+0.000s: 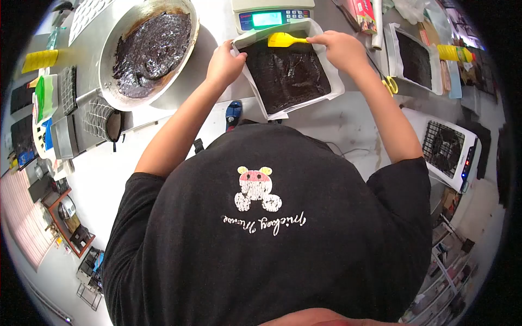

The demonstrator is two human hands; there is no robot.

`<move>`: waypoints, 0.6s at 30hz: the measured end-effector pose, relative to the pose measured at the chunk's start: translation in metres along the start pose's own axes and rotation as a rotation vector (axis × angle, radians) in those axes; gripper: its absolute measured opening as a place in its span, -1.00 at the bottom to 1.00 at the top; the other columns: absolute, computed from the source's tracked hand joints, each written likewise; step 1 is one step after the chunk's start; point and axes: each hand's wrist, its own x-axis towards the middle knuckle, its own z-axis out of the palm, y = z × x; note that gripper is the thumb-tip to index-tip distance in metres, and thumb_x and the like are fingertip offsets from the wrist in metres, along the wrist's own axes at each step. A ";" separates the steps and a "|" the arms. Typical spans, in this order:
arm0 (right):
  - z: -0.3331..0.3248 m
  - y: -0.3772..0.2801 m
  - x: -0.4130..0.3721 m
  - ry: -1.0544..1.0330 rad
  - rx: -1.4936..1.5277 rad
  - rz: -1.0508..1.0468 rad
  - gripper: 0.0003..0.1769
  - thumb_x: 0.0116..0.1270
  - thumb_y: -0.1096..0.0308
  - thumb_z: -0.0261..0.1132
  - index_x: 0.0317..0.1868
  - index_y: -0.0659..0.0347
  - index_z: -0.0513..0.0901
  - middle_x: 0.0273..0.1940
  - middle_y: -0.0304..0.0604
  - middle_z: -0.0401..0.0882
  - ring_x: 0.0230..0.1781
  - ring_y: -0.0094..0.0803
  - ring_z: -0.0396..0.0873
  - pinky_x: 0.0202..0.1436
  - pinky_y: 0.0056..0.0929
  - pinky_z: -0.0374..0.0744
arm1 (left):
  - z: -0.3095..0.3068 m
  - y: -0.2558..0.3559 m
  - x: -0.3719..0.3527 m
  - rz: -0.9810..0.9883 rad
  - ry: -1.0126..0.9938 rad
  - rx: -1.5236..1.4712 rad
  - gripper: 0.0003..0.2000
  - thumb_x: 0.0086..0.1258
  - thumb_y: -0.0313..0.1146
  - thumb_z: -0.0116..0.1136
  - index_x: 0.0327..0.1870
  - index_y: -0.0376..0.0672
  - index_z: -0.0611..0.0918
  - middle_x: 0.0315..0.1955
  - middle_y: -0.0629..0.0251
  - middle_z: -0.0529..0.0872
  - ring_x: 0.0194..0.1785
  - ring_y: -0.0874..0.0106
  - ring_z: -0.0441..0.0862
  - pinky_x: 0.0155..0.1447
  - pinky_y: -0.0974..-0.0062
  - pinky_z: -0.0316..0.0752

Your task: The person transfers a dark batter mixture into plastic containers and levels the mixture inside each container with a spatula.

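Observation:
A square pan lined with white paper (333, 81) holds dark, glossy batter (288, 79) spread across its bottom. My left hand (225, 64) grips the pan's upper left corner, thumb over the rim. Between the fingers of my right hand (342, 50) is the handle of a yellow spatula (284, 39), whose blade lies on the batter near the far side. To the left stands a large metal bowl (191, 51) with thick dark batter (149, 51) in it. Just behind the pan sits a digital scale (272, 16) with a lit green display.
Right of the pan is a second paper-lined pan (394, 60) of dark batter, with yellow-handled scissors (389, 85) beside it. A boxed roll (363, 15) lies at the back. Woven oven mitts (101, 119) hang at the left table edge; a white fan-like appliance (447, 146) stands lower right.

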 end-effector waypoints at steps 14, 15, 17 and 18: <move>0.017 -0.025 -0.115 0.185 0.684 0.418 -0.40 0.13 0.58 -0.05 0.17 -0.13 0.47 0.05 -0.07 0.54 0.04 -0.14 0.52 0.08 -0.34 0.46 | 0.011 0.017 -0.056 -0.624 -0.100 -0.735 -0.37 0.30 -0.48 -0.07 0.37 -0.04 -0.02 -0.10 0.05 0.41 -0.19 0.20 0.57 -0.34 0.13 0.64; 0.016 -0.025 -0.119 0.221 0.703 0.481 -0.40 0.13 0.61 -0.05 0.18 -0.10 0.45 0.07 -0.06 0.53 0.04 -0.13 0.51 0.09 -0.36 0.46 | 0.009 0.025 -0.067 -0.703 -0.097 -0.770 -0.36 0.29 -0.50 -0.08 0.37 -0.02 -0.03 -0.11 0.06 0.39 -0.20 0.20 0.55 -0.32 0.11 0.64; 0.016 -0.025 -0.125 0.263 0.722 0.559 -0.39 0.13 0.63 -0.05 0.20 -0.07 0.43 0.08 -0.05 0.52 0.04 -0.13 0.51 0.09 -0.37 0.46 | 0.010 0.038 -0.079 -0.799 -0.082 -0.817 -0.40 0.26 -0.54 -0.09 0.32 -0.01 0.02 -0.14 0.08 0.36 -0.22 0.21 0.52 -0.28 0.11 0.62; 0.016 -0.025 -0.128 0.305 0.732 0.536 -0.38 0.13 0.66 -0.06 0.20 -0.05 0.43 0.08 -0.05 0.51 0.05 -0.14 0.51 0.09 -0.39 0.45 | 0.016 0.034 -0.078 -0.843 -0.092 -0.839 -0.57 0.26 -0.56 -0.12 0.16 -0.20 0.15 -0.13 0.07 0.35 -0.19 0.20 0.54 -0.26 0.18 0.64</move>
